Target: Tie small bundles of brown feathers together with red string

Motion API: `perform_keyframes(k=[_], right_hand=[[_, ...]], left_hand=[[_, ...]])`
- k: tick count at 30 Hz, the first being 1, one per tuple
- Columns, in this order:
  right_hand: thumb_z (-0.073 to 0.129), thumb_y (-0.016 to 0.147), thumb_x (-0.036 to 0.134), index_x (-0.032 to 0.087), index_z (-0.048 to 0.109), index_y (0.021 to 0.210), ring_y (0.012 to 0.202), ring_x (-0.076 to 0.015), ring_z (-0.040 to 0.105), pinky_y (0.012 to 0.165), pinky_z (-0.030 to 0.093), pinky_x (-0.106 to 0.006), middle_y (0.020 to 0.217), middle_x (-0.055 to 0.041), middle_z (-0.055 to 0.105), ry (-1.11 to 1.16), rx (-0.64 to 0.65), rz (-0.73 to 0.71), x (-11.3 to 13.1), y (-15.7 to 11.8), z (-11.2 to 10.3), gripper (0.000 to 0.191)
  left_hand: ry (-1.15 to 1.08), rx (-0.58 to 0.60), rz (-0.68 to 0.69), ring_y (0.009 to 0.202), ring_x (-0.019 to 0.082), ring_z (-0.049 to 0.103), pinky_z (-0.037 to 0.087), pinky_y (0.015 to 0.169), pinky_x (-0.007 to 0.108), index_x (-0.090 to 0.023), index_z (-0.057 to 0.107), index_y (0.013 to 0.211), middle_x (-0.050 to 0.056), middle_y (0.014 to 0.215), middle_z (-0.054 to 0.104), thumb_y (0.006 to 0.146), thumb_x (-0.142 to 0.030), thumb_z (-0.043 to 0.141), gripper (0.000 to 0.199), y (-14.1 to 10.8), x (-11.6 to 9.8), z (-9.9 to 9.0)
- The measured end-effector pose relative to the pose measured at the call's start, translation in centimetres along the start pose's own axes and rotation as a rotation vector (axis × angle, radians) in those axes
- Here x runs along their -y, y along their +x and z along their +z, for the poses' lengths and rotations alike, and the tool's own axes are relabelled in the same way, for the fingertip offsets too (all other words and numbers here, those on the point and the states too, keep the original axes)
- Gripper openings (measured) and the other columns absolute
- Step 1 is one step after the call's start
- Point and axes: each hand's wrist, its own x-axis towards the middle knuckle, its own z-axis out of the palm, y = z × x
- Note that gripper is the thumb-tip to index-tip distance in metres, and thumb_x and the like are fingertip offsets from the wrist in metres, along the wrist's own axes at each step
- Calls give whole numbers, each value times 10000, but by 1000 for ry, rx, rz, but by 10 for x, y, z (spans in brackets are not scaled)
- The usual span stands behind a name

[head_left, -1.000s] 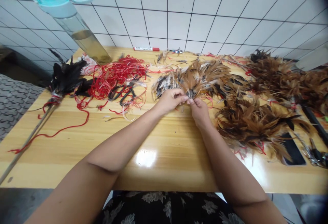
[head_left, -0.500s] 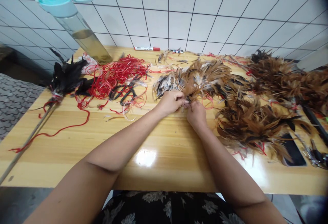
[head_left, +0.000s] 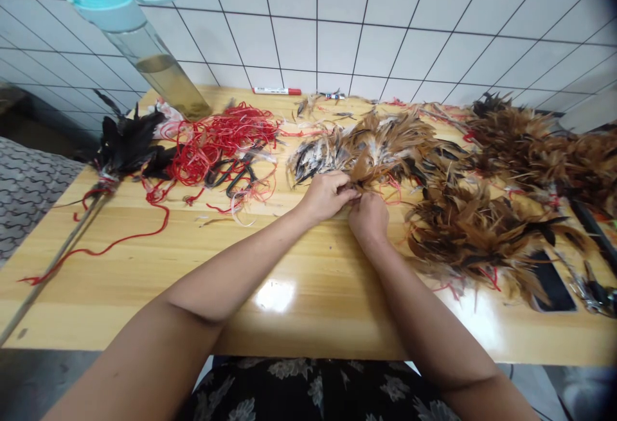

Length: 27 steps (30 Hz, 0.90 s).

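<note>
Near the table's middle, my left hand (head_left: 326, 197) and my right hand (head_left: 369, 216) meet, fingertips pinched together. Between them stands a small bunch of brown feathers (head_left: 362, 170), its quill ends hidden in my fingers. Both hands look closed on this bunch. Just behind lies a loose pile of brown, grey and white feathers (head_left: 385, 141), which the held feathers overlap. To the right of my right hand spreads a bushy heap of brown feathers (head_left: 463, 228) with red string ends. A thin loop of red string (head_left: 393, 197) lies by my right fingers.
Tangled red string (head_left: 226, 138) and black-handled scissors (head_left: 241, 177) lie left. A tall bottle (head_left: 164, 74) stands behind them. Black feathers (head_left: 128, 141) are tied to a stick (head_left: 53, 263). A phone (head_left: 554, 286) sits at right; a red-capped marker (head_left: 276, 91) lies by the wall.
My hands have shifted slightly while staying together at the feather quills. My left thumb now stretches further toward the right hand. The rest of the table looks the same.
</note>
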Motion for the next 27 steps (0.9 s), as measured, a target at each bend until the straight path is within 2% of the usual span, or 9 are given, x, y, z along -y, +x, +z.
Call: perform_keyframes(k=[4, 8, 12, 15, 18, 20, 24, 27], right_hand=[[383, 900, 184, 133, 663, 944, 848, -244, 615, 705, 433, -317, 964, -164, 665, 111, -121, -51, -1, 0, 4, 288], [380, 891, 187, 158, 631, 829, 782, -230, 563, 685, 416, -326, 858, -127, 629, 249, -245, -194, -8, 4, 15, 260], [415, 887, 241, 200, 552, 700, 704, -193, 504, 657, 400, -310, 733, -56, 566, 449, -305, -329, -15, 10, 21, 235], [466, 885, 288, 204, 562, 726, 681, -174, 489, 660, 400, -300, 704, -21, 539, 590, -307, -373, -17, 12, 21, 204], [515, 865, 283, 201, 598, 796, 695, -175, 495, 678, 403, -304, 713, -12, 542, 640, -324, -346, -17, 13, 19, 135], [522, 858, 258, 206, 593, 775, 706, -179, 492, 679, 399, -306, 719, -13, 540, 626, -334, -331, -17, 13, 20, 121], [497, 852, 206, 221, 488, 635, 709, -185, 474, 657, 377, -309, 699, -16, 496, 569, -372, -312, -19, 13, 23, 217], [474, 855, 206, 233, 408, 615, 695, -188, 460, 637, 362, -314, 686, -14, 468, 563, -403, -314, -19, 13, 24, 250]], left_hand=[[-22, -40, -5, 598, 102, 418, 300, 584, 247, -169, 418, 545, -28, 592, 440, 768, -239, 608, 302, 1, 0, 0], [-109, -49, -112, 552, 88, 370, 266, 541, 234, -174, 388, 543, -44, 542, 406, 750, -307, 617, 336, 1, -2, -2], [-383, 12, -286, 527, 85, 424, 291, 516, 219, -169, 464, 609, -27, 553, 519, 740, -395, 633, 311, 3, 5, -4], [-526, 18, -322, 532, 89, 462, 319, 521, 213, -160, 505, 641, -18, 563, 544, 717, -410, 665, 306, 5, 11, -7], [-501, 3, -303, 521, 81, 436, 293, 509, 208, -157, 517, 629, -29, 548, 514, 703, -397, 683, 301, 5, 12, -8], [-433, 6, -293, 503, 73, 391, 256, 494, 209, -158, 506, 609, -42, 530, 471, 709, -385, 671, 298, 5, 8, -8], [-278, -22, -270, 502, 66, 297, 207, 497, 224, -168, 406, 525, -64, 499, 346, 713, -362, 656, 368, 4, -3, -8], [-238, -46, -258, 516, 71, 297, 209, 506, 232, -171, 384, 518, -62, 505, 327, 720, -351, 644, 375, 4, -7, -6]])
